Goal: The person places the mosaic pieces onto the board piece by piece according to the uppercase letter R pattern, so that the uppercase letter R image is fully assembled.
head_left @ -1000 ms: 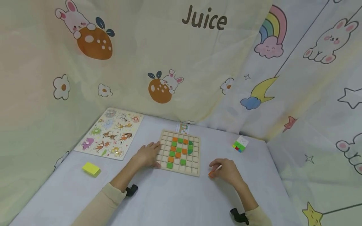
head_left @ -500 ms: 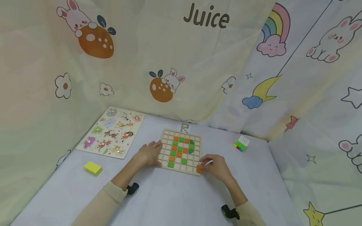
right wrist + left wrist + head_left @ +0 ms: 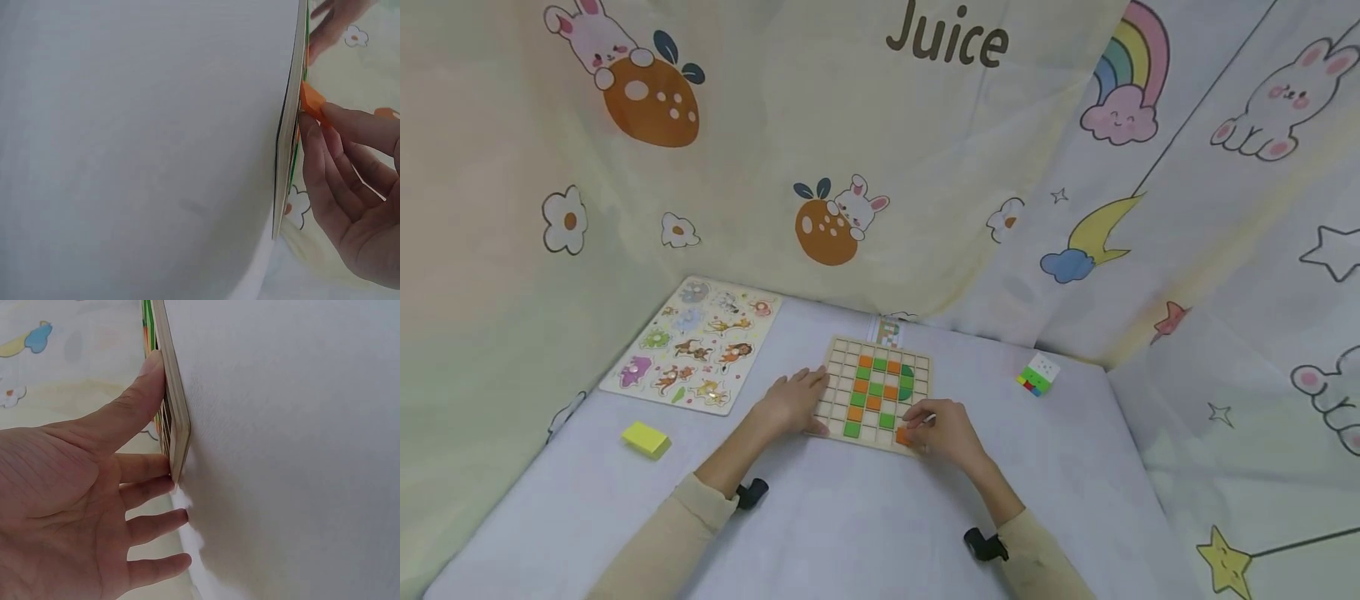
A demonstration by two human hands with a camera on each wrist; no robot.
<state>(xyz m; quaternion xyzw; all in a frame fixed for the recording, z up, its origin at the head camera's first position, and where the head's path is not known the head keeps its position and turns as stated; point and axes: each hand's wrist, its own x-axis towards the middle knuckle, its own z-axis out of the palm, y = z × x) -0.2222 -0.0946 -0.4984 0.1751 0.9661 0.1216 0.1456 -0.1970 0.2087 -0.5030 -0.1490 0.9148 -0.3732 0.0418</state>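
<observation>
A wooden grid board (image 3: 842, 408) lies on the table with orange and green tiles in its cells, several of them forming a P- or R-like figure. Against its left edge rests my left hand (image 3: 790, 403). In the left wrist view, the thumb (image 3: 134, 403) lies along the board's edge and the other fingers are spread, fairly straight. My right hand (image 3: 946, 433) pinches an orange tile (image 3: 312, 101) between thumb and finger. This tile is over the board's lower right part, tilted against the surface in the right wrist view. Its exact cell is partly hidden by the fingers.
An animal peg puzzle (image 3: 700, 343) lies at the back left. In front of it sits a yellow block (image 3: 646, 439). A small cube puzzle (image 3: 1038, 375) stands at the right, and a pattern card (image 3: 889, 332) is behind the board. Printed cloth walls (image 3: 737, 150) enclose the table.
My right hand has carried the orange tile leftward from the table beside the board to over its lower right part. The left hand has stayed at the board's left edge.
</observation>
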